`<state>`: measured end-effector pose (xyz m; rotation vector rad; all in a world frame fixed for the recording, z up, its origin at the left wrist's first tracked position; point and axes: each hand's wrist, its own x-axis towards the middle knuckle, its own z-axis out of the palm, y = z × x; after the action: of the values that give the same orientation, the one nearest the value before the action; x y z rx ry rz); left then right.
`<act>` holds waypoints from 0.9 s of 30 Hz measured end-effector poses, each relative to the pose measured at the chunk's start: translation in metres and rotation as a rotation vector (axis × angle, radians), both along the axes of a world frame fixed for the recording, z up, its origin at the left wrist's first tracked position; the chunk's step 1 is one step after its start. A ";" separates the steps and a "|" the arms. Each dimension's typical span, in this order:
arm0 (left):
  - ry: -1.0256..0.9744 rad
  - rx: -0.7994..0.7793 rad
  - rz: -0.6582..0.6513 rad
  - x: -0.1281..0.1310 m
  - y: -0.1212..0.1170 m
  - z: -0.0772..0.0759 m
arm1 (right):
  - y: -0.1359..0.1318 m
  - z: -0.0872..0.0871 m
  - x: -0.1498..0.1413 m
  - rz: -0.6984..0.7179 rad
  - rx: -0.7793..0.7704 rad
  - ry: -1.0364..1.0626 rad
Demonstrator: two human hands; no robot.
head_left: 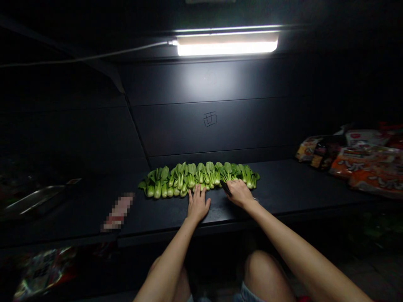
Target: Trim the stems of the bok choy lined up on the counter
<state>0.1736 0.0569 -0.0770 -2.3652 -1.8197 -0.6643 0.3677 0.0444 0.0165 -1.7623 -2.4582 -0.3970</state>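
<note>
Heads of green bok choy [181, 174] lie side by side along the dark shelf, leaves toward the back wall and pale stem ends toward me. My left hand [198, 205] rests palm down at the front of the row, its spread fingertips touching the stem ends near the middle. To the right, my right hand [239, 193] is closed around a slim black object [226, 188] at the row's front edge. Most of that object is hidden by the hand, so its kind cannot be made out.
A lit lamp [226, 45] with a white cable [94, 57] hangs above the dark shelf [289, 180]. Packaged bags [365, 161] lie at right. At left are a metal tray [34, 200] and a pixelated flat item [118, 212]. A shiny package [44, 268] lies below the shelf edge.
</note>
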 end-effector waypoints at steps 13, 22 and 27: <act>0.048 -0.017 0.015 0.000 0.001 0.002 | -0.001 -0.003 0.022 0.005 -0.001 -0.007; 0.060 0.011 0.002 0.002 0.000 0.001 | 0.000 -0.007 0.031 -0.039 -0.010 -0.028; 0.055 0.009 0.008 0.002 0.000 0.002 | -0.002 -0.006 0.039 -0.032 0.001 -0.018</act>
<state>0.1756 0.0565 -0.0751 -2.3450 -1.8001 -0.5992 0.4066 0.0423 0.0110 -1.8072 -2.4442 -0.4180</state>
